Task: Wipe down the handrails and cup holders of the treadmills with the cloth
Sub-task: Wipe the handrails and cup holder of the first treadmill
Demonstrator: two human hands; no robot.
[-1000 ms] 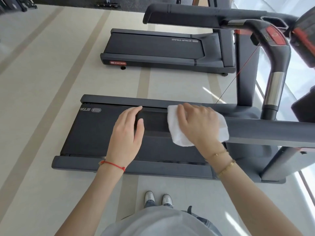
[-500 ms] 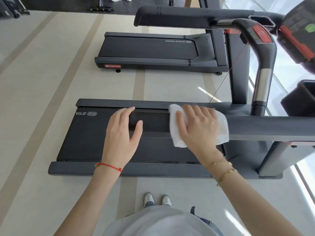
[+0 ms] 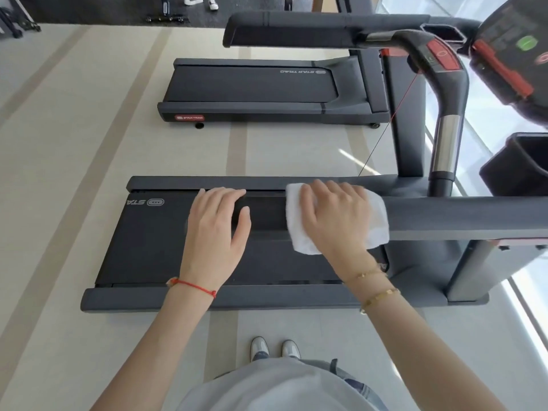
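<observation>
A dark grey near handrail (image 3: 462, 216) runs in from the right across the treadmill in front of me. My right hand (image 3: 335, 216) presses a white cloth (image 3: 378, 223) wrapped over the rail's left part. My left hand (image 3: 215, 232) clasps the rail's free end, fingers curled over the top, thumb on the near side. The far handrail (image 3: 296, 29) stretches across the top of the view. A black cup holder (image 3: 522, 164) sits at the right edge, beside the console (image 3: 513, 51).
The treadmill's belt deck (image 3: 148, 241) lies below the rail. A second treadmill (image 3: 255, 90) stands beyond it on the pale striped floor. A curved upright bar (image 3: 447, 134) with a red button rises at the right. Someone's shoes (image 3: 201, 0) show at the top.
My right hand and the cloth have shifted slightly along the rail while the view has tilted, bringing more of the console and cup holder in. My left hand has stayed on the rail's end.
</observation>
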